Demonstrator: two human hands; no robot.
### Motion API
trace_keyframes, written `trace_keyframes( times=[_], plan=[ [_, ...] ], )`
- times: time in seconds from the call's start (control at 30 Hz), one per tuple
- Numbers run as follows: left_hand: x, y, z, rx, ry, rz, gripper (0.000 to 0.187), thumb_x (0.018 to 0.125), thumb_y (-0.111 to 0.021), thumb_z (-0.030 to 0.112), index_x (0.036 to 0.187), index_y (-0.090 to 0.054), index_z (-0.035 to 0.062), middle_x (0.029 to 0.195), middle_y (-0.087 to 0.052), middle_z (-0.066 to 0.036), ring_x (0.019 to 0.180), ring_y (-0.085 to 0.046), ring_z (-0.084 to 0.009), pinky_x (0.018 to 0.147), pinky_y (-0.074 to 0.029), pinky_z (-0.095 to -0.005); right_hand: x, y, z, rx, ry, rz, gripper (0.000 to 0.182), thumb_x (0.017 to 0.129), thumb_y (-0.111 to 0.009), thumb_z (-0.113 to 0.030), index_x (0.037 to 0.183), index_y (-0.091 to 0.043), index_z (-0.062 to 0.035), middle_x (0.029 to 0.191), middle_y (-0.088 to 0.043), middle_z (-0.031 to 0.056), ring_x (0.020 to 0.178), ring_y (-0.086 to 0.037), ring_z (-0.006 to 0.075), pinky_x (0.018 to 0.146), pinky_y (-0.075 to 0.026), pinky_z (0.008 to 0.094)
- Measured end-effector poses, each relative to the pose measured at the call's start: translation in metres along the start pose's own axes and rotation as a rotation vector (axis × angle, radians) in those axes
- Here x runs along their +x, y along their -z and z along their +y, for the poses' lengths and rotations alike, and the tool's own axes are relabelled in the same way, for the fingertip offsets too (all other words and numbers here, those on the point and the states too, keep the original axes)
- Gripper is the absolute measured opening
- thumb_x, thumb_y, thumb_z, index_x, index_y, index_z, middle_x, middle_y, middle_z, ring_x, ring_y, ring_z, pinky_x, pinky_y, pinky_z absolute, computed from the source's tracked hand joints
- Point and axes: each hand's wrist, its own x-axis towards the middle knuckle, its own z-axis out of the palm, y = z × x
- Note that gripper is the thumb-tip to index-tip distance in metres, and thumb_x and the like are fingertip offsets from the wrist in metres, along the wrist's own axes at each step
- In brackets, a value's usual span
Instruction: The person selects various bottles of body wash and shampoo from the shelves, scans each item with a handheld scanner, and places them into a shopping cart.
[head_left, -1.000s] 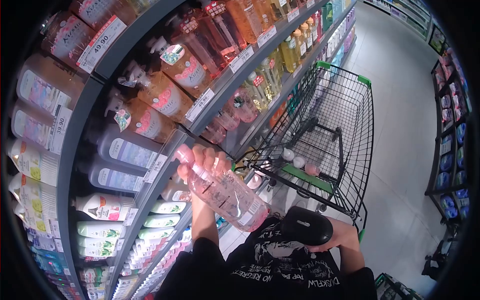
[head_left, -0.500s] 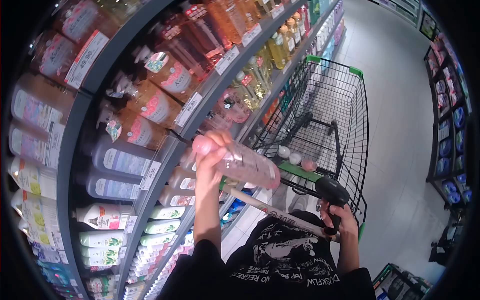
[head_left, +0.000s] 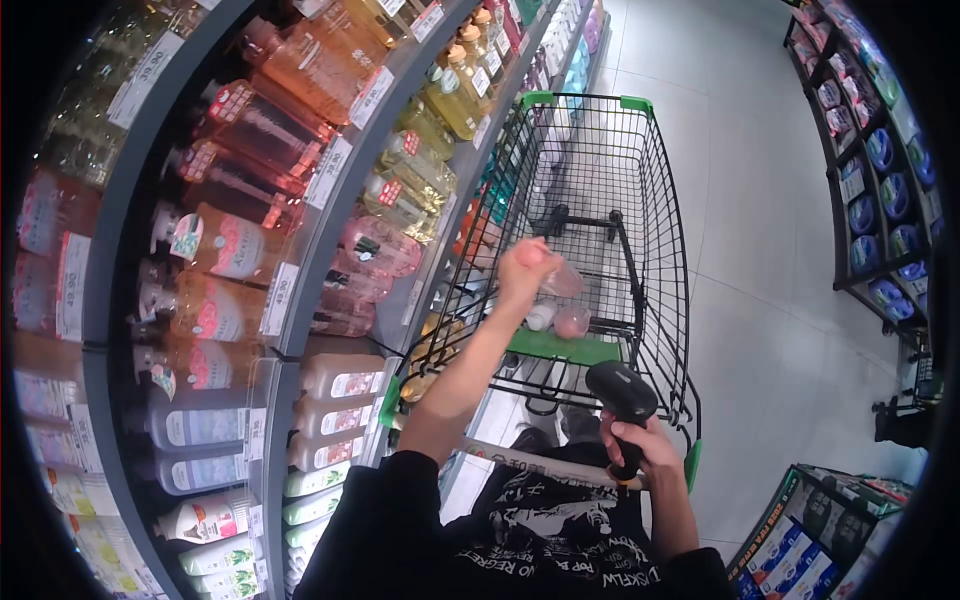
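My left hand (head_left: pixel 520 278) is closed around the neck of a pink bottle (head_left: pixel 567 283) with a rounded pink cap. It reaches over the near end of a black wire shopping cart (head_left: pixel 668 225), and the bottle's lower part points into the basket. Beside it in the cart, a white-topped bottle (head_left: pixel 541 315) and a pink-topped bottle (head_left: pixel 572 322) stand close to the green panel (head_left: pixel 565 347). At the cart's handle (head_left: pixel 535 463), my right hand (head_left: pixel 648 445) grips a black handheld scanner (head_left: pixel 621 391).
Along the left run shelves (head_left: pixel 330 240) packed with pump bottles, several clear pink bottles (head_left: pixel 375 250) and price tags. A dark rack (head_left: pixel 865 170) of packaged goods stands on the right. Boxes (head_left: pixel 800 550) fill the lower right corner. Pale floor tiles (head_left: pixel 735 180) line the aisle.
My left hand has carried the pink bottle from beside the shelf to over the cart. The view has shifted, and the right hand still holds the scanner by the handle.
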Motion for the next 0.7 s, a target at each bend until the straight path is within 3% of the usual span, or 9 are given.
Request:
trace_keyframes(
  times=[0.07,0.13,0.2,0.27,0.37,0.5,0.6,0.67,0.7],
  plan=[
    [0.009,-0.027,-0.038,0.020,-0.011,-0.001,0.023,0.069,-0.080,0.004,0.085,-0.065,0.0081,0.111,-0.064,-0.004,0.084,-0.062,-0.0147,0.071,-0.052,-0.0279,0.003,0.004,0.002,-0.024,-0.005,-0.002,0.033,0.081,-0.070,-0.015,0.106,-0.055,-0.0005,0.072,-0.059,0.0103,0.049,-0.055,0.0149,0.044,-0.044,0.0253],
    [0.013,-0.048,-0.072,0.253,0.030,0.033,0.024,0.068,-0.080,0.005,0.087,-0.065,0.0059,0.095,-0.066,-0.003,0.079,-0.061,-0.0134,0.071,-0.051,-0.0270,0.006,0.004,0.000,-0.029,-0.025,0.005,0.034,0.080,-0.070,-0.015,0.108,-0.056,-0.0007,0.073,-0.060,0.0105,0.051,-0.056,0.0150,0.046,-0.046,0.0259],
    [0.018,-0.062,-0.117,0.261,0.014,0.034,0.022,0.068,-0.079,0.006,0.085,-0.065,0.0061,0.088,-0.066,-0.003,0.078,-0.061,-0.0126,0.072,-0.050,-0.0281,0.006,0.003,-0.001,-0.053,-0.081,0.052,0.034,0.079,-0.070,-0.014,0.108,-0.056,-0.0009,0.074,-0.060,0.0104,0.053,-0.057,0.0149,0.047,-0.046,0.0261],
    [0.014,-0.070,-0.135,0.274,-0.004,0.028,0.020,0.068,-0.077,0.006,0.084,-0.065,0.0063,0.080,-0.065,-0.002,0.076,-0.060,-0.0118,0.073,-0.050,-0.0291,0.006,0.003,-0.003,-0.027,-0.104,0.066,0.034,0.080,-0.070,-0.012,0.108,-0.056,-0.0011,0.074,-0.061,0.0100,0.055,-0.058,0.0146,0.050,-0.047,0.0260],
    [0.010,-0.079,-0.164,0.049,0.227,-0.056,0.019,0.069,-0.076,0.005,0.085,-0.066,0.0055,0.079,-0.066,-0.002,0.074,-0.061,-0.0119,0.069,-0.051,-0.0283,0.007,0.003,-0.005,-0.011,-0.127,0.096,0.035,0.077,-0.072,-0.008,0.108,-0.056,-0.0012,0.076,-0.062,0.0093,0.056,-0.059,0.0139,0.050,-0.047,0.0258],
    [-0.002,-0.082,-0.154,0.102,0.156,-0.036,0.019,0.071,-0.075,0.004,0.088,-0.066,0.0060,0.079,-0.066,-0.002,0.073,-0.061,-0.0122,0.068,-0.051,-0.0283,0.011,0.000,-0.008,0.019,-0.157,0.081,0.028,0.081,-0.072,-0.007,0.103,-0.057,0.0001,0.075,-0.062,0.0056,0.057,-0.058,0.0109,0.051,-0.046,0.0237],
    [-0.010,-0.083,-0.168,0.263,0.115,-0.146,0.017,0.075,-0.070,0.006,0.091,-0.066,0.0068,0.083,-0.069,-0.007,0.076,-0.065,-0.0177,0.069,-0.052,-0.0323,0.016,0.002,-0.007,-0.013,-0.163,0.058,0.027,0.081,-0.072,-0.007,0.102,-0.057,0.0003,0.076,-0.062,0.0057,0.057,-0.058,0.0108,0.051,-0.046,0.0236],
    [-0.021,-0.087,-0.135,0.773,0.144,-0.315,0.025,0.072,-0.074,0.007,0.095,-0.069,0.0112,0.088,-0.069,-0.010,0.086,-0.067,-0.0234,0.077,-0.051,-0.0377,0.019,0.001,-0.010,-0.009,-0.172,0.044,0.026,0.081,-0.072,-0.007,0.102,-0.057,0.0003,0.076,-0.062,0.0057,0.057,-0.058,0.0107,0.051,-0.046,0.0235],
    [-0.024,-0.082,-0.167,0.700,0.106,-0.437,0.026,0.072,-0.074,0.012,0.097,-0.070,0.0150,0.096,-0.069,-0.011,0.089,-0.066,-0.0291,0.082,-0.051,-0.0415,0.019,0.001,-0.011,-0.010,-0.175,0.050,0.027,0.081,-0.072,-0.007,0.102,-0.057,0.0002,0.076,-0.062,0.0056,0.057,-0.058,0.0106,0.051,-0.046,0.0235]
  ],
)
